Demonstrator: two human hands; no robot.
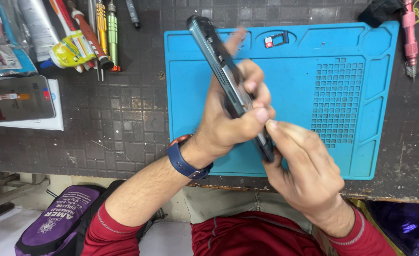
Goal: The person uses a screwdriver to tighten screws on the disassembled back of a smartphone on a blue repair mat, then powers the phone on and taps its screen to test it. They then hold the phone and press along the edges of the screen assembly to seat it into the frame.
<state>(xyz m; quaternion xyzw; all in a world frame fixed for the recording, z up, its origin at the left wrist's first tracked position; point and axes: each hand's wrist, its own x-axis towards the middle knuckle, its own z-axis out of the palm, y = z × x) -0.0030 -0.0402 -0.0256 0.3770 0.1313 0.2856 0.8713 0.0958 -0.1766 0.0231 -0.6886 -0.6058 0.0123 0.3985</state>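
Note:
My left hand (233, 118) grips a dark smartphone (214, 47) edge-on, fingers wrapped round its middle, thumb on its near side. The phone is tilted, its far end pointing up-left above the blue silicone repair mat (314, 71). My right hand (304, 166) pinches the phone's near lower end with thumb and fingertips, just below my left thumb. A blue wristband sits on my left wrist. A small card tray (277, 40) with a red piece lies in a groove at the mat's far edge.
Screwdrivers and pens (100, 33) lie at the far left beside a yellow tape roll (69, 50). A phone screen part on a white box (19, 102) sits at the left. A pink tool (410, 38) lies at the far right. A purple bag (60, 220) rests below the bench.

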